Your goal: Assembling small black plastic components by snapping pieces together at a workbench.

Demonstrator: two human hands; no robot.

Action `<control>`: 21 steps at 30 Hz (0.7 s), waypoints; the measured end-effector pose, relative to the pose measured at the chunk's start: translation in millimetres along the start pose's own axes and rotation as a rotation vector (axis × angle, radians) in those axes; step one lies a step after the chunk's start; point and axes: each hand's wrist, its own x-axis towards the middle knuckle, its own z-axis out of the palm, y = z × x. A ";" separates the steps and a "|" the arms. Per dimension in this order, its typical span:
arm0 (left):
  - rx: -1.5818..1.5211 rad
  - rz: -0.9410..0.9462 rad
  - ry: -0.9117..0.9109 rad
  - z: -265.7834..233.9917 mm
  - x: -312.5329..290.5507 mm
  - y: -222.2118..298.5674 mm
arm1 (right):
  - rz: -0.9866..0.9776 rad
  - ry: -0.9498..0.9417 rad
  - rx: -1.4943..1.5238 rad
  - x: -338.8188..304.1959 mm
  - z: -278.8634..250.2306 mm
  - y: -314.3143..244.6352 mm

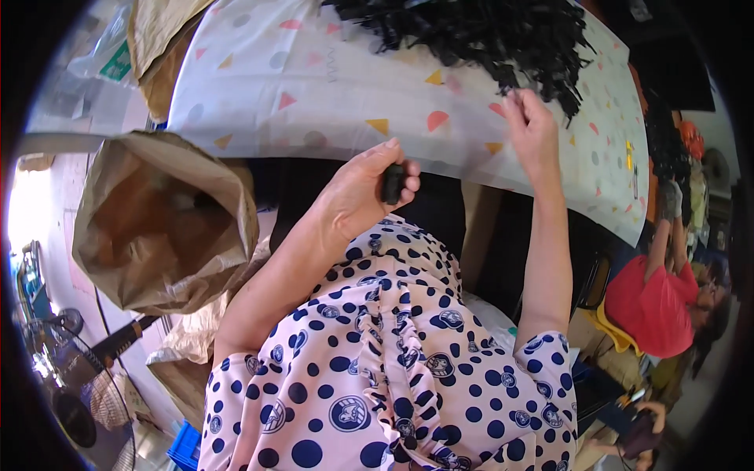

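My left hand is curled round a small bundle of black pieces, held above my lap just off the table's near edge. Out over the table, my right hand has thumb and fingertips pinched together at the near edge of a big heap of black strip-like pieces. A dark piece seems to touch those fingertips, though it blends with the heap behind it. The heap lies on a white tablecloth patterned with coloured shapes.
A large brown paper sack stands with its mouth gaping left of my left arm. More brown paper is at the far left. A fan stands at lower left. A person in red sits to the right, by another dark heap.
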 end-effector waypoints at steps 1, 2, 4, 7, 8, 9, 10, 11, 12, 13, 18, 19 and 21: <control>0.118 0.105 -0.035 1.4 -1.0 1.0 | -0.013 -0.021 0.008 -10.7 9.1 -12.8; 0.240 0.202 -0.072 4.1 -2.1 1.1 | -0.064 -0.055 0.029 -23.2 16.6 -24.5; 0.284 0.277 -0.004 17.2 -12.3 4.7 | -0.123 -0.108 0.063 -41.6 32.4 -44.1; 0.316 0.366 -0.039 17.4 -21.7 10.7 | -0.228 -0.149 0.133 -60.7 54.2 -61.2; 0.311 0.374 -0.033 14.6 -23.1 11.6 | -0.234 -0.158 0.138 -64.5 60.9 -65.0; 0.273 0.369 -0.084 12.0 -24.2 12.6 | -0.251 -0.172 0.193 -68.0 67.7 -69.5; 0.235 0.362 -0.137 9.5 -24.8 13.0 | -0.266 -0.185 0.248 -71.6 73.4 -72.7; 0.192 0.378 -0.142 7.8 -24.0 11.7 | -0.262 -0.190 0.213 -75.7 76.5 -73.7; 0.186 0.380 -0.140 6.2 -24.4 10.9 | -0.262 -0.196 0.212 -79.2 79.5 -72.6; 0.179 0.382 -0.130 5.1 -24.9 9.9 | -0.263 -0.215 0.219 -82.5 81.9 -70.8; 0.185 0.366 -0.064 -0.1 -25.4 5.4 | -0.305 -0.264 0.217 -89.0 83.1 -72.4; 0.209 0.387 -0.047 -1.0 -24.8 4.9 | -0.301 -0.263 0.219 -92.5 85.0 -68.6; 0.239 0.398 -0.029 1.2 -24.8 4.4 | -0.135 -0.185 0.355 -101.1 89.4 -59.9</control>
